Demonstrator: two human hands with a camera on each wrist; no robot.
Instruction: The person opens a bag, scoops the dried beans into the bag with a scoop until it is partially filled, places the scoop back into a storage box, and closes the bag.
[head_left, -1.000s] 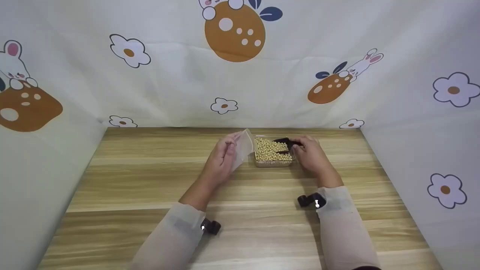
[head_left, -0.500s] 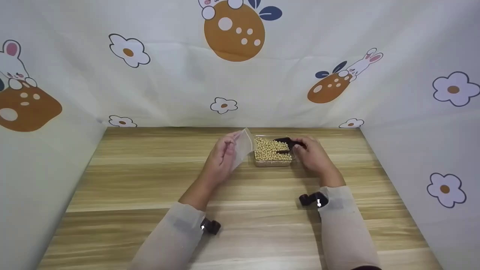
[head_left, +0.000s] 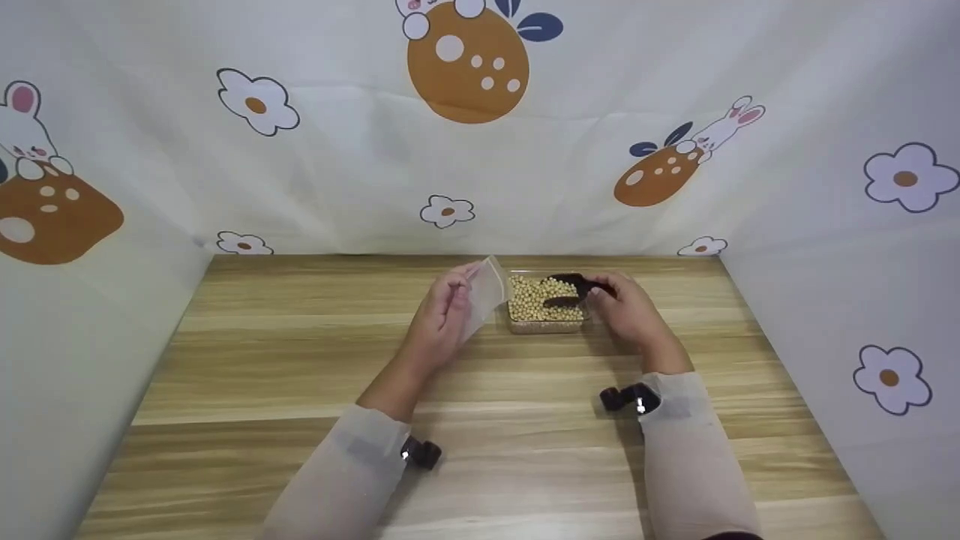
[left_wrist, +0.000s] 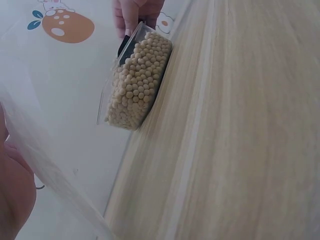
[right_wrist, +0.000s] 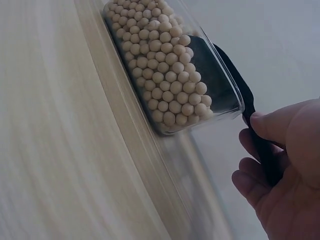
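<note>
A clear rectangular box (head_left: 546, 328) full of round pale-yellow soybeans (head_left: 529, 300) stands near the back of the table. My right hand (head_left: 626, 311) grips the handle of a black scoop (right_wrist: 260, 145), its fingers curled round it at the box's right end. The scoop's blade lies inside the box among the beans, part of it seen through the clear wall in the right wrist view. Left of the box, my left hand (head_left: 442, 315) holds a translucent plastic bag (head_left: 487, 292) between thumb and fingers, its mouth edge turned toward the box.
The wood-grain table (head_left: 300, 360) runs back to a patterned cloth wall (head_left: 345, 165), with more cloth on both sides. Small black cameras (head_left: 424, 454) are strapped at both sleeve cuffs.
My right hand has shifted slightly to the right. More of the scoop's black blade now shows above the beans. The left hand with the bag stays nearly still.
</note>
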